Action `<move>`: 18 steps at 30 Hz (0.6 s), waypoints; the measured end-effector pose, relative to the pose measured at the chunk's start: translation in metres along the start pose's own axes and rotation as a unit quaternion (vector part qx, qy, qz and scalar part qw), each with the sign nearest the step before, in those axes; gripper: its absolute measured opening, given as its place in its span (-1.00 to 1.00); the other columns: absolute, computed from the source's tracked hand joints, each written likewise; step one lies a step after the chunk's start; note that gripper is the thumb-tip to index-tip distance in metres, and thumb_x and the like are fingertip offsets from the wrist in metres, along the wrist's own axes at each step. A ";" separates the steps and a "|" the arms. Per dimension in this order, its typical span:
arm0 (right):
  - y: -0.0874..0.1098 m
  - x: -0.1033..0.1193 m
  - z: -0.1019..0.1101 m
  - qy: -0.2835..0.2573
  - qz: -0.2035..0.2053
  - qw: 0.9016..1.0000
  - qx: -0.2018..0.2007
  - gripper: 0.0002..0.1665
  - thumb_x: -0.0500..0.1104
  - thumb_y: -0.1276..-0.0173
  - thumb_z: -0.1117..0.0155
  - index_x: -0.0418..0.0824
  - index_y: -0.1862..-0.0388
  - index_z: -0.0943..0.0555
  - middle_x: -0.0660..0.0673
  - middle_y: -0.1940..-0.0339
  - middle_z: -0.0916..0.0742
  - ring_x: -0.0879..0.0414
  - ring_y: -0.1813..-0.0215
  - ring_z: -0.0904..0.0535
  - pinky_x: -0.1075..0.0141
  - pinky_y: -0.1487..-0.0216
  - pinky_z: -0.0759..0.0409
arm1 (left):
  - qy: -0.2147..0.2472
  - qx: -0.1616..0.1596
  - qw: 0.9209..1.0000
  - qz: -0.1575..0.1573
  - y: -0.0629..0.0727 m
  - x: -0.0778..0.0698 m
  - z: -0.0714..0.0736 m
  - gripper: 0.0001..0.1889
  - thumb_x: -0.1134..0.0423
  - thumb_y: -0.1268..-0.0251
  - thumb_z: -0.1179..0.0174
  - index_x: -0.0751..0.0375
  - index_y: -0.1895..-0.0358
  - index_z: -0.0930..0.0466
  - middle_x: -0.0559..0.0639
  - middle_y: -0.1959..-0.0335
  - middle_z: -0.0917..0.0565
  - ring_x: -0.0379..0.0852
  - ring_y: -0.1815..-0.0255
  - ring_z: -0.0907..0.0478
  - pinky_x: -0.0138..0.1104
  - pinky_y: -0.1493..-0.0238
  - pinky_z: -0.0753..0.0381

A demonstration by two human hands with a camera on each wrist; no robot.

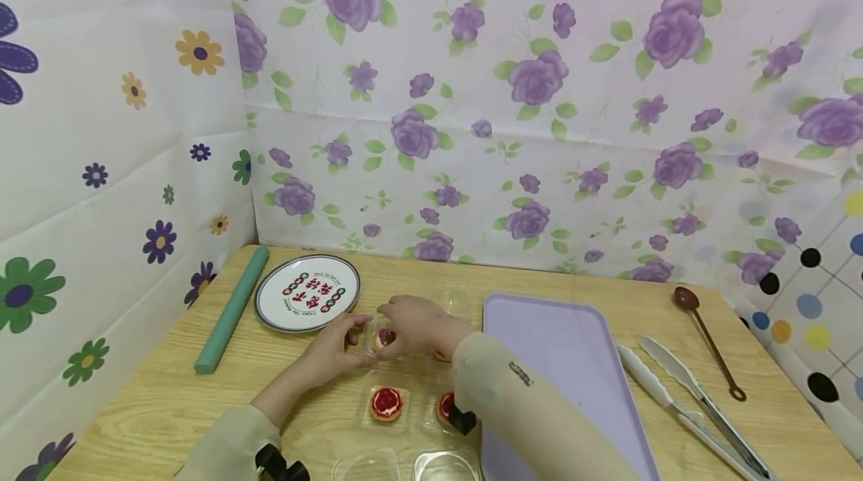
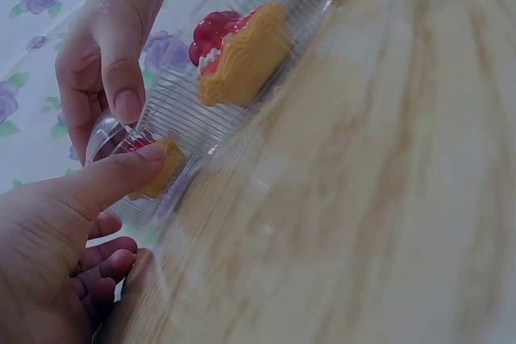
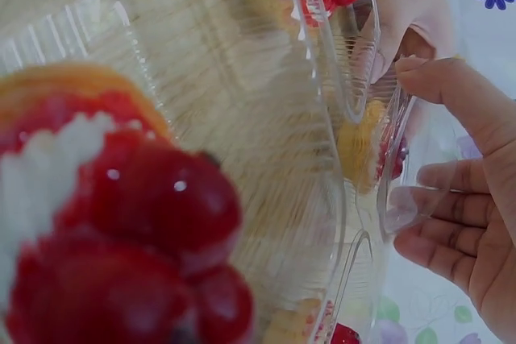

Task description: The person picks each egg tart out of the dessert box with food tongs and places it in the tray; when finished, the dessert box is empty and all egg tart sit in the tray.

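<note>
Head view shows the small tart (image 1: 384, 339) in its clear box (image 1: 372, 332) just left of the purple tray (image 1: 539, 316), between the two hands. The left hand (image 1: 332, 350) is on the side of the box farther from the tray, its thumb and forefinger set apart around the near and far edges of that end; the left wrist view shows the thumb laid against the clear wall in front of the tart, with the other fingers bent. The right hand (image 1: 419, 322) is on the tray's side of the box, its sleeve (image 1: 533, 398) passing over the tray. It holds the clear lid (image 2: 106, 131) between thumb and fingers, the fingers spread along the edge. How firmly either hand presses cannot be told.

Left of the tray and nearer the person, two more tarts, one on the left (image 1: 386, 404) and one closer to the tray (image 1: 445, 406), sit in clear boxes; the second is partly hidden by the right arm's gear. The plate (image 1: 273, 300) lies left of the tray, beyond the left hand, with the green roll (image 1: 232, 312) farther out. To the tray's right lie the tongs (image 1: 701, 406), then the brown spoon (image 1: 708, 339)
</note>
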State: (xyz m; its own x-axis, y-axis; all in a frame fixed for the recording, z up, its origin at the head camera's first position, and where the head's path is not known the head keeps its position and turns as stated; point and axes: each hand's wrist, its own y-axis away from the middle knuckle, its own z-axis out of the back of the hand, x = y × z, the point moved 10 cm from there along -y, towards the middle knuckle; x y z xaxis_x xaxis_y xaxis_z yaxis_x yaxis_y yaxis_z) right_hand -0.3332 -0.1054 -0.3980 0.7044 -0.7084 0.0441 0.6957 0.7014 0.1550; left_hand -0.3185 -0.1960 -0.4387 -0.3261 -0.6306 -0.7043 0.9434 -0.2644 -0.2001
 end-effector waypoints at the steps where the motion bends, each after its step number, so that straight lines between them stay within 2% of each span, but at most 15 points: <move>1: 0.000 0.000 0.000 -0.005 0.002 1.000 0.000 -0.06 0.36 -0.13 -0.31 -0.13 -0.37 -0.40 -0.07 -0.30 -0.57 0.05 -0.31 -0.49 0.21 -0.37 -0.44 | 0.006 0.003 1.000 0.003 0.000 0.001 -0.001 -0.26 0.10 0.11 -0.51 0.36 -0.18 -0.46 0.01 0.23 -0.49 -0.18 0.25 -0.37 -0.45 0.26 -0.43; 8: 0.004 0.000 0.002 -0.041 0.005 0.999 0.004 -0.13 0.26 -0.18 -0.32 -0.12 -0.38 -0.39 -0.05 -0.33 -0.56 0.04 -0.36 -0.46 0.19 -0.40 -0.40 | 0.024 0.015 0.999 0.019 0.001 0.004 -0.003 -0.28 0.09 0.12 -0.51 0.30 -0.16 -0.46 0.01 0.19 -0.48 -0.15 0.21 -0.36 -0.45 0.24 -0.41; 18: 0.008 -0.004 0.004 -0.070 0.006 0.998 0.000 -0.06 0.25 -0.16 -0.34 -0.10 -0.44 -0.30 -0.10 -0.32 -0.55 0.02 -0.35 -0.46 0.18 -0.38 -0.42 | -0.009 0.011 1.000 -0.003 0.003 0.000 -0.003 -0.23 0.09 0.11 -0.51 0.35 -0.21 -0.42 0.04 0.12 -0.48 -0.17 0.19 -0.36 -0.43 0.19 -0.44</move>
State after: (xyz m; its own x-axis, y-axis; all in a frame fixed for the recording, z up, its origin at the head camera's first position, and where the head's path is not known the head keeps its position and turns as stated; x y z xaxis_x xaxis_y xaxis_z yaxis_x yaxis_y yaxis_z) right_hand -0.3310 -0.0979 -0.3929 0.6858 -0.7044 0.1828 0.6878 0.7095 0.1534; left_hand -0.3157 -0.1950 -0.4415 -0.3323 -0.6418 -0.6911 0.9402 -0.2833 -0.1889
